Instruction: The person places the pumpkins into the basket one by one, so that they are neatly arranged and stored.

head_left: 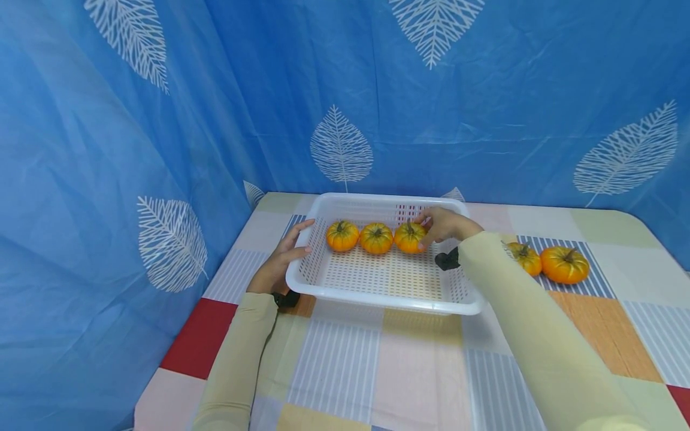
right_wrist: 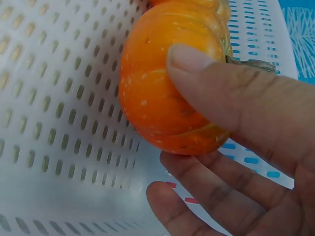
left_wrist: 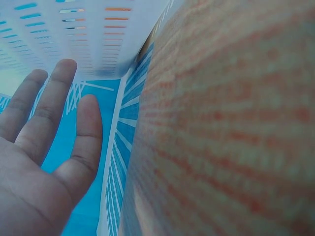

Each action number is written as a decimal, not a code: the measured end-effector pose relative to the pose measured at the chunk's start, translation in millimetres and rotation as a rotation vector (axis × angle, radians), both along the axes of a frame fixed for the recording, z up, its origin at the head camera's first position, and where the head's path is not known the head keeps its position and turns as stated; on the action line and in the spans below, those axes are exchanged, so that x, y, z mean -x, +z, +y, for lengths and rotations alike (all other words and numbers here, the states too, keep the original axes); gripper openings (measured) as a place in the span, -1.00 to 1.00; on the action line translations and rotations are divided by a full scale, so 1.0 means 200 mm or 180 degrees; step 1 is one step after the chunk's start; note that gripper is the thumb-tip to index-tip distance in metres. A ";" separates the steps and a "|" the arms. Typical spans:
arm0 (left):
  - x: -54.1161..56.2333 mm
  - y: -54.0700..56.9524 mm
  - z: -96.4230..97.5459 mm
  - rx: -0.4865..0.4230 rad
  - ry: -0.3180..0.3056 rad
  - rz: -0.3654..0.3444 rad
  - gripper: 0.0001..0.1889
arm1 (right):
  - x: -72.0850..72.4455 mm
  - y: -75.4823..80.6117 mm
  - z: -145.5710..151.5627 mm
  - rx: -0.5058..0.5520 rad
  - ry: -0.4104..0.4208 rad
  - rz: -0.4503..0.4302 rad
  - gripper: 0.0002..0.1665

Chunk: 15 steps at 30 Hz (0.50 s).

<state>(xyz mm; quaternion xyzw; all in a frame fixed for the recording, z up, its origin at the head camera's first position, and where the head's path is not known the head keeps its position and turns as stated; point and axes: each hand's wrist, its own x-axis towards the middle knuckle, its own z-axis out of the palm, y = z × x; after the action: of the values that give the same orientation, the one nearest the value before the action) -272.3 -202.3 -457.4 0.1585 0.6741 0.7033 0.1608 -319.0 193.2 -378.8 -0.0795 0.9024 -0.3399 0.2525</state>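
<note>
A white plastic basket (head_left: pixel 372 302) holds a row of three small orange pumpkins. My right hand (head_left: pixel 448 225) reaches over the basket's right side and grips the rightmost pumpkin (head_left: pixel 408 238). In the right wrist view the thumb lies across that pumpkin (right_wrist: pixel 152 83) and fingertips meet its underside. The middle pumpkin (head_left: pixel 376 239) and the left pumpkin (head_left: pixel 342 236) sit beside it. At the basket's left end is my left hand (head_left: pixel 280 260), its fingertips right at the rim. In the left wrist view its fingers (left_wrist: pixel 51 105) are extended and spread near the slotted basket wall (left_wrist: pixel 93 39).
Two more pumpkins, one partly behind the right sleeve (head_left: pixel 521 257) and another (head_left: pixel 565 264) beside it, sit on the table right of the basket. A patchwork cloth (head_left: pixel 334 365) covers the table. Blue curtains with white leaves (head_left: pixel 280 90) hang behind and to the left.
</note>
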 end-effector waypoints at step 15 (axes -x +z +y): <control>0.01 0.01 0.00 -0.0040 -0.0070 0.0046 -0.15 | 0.00 0.00 -0.02 -0.0329 0.0173 0.0203 -0.20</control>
<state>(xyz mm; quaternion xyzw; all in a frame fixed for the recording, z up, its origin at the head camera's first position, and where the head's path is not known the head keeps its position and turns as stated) -273.9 -203.1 -455.8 0.1720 0.6690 0.7046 0.1627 -319.3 189.9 -379.6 -0.1017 0.9239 -0.2831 0.2365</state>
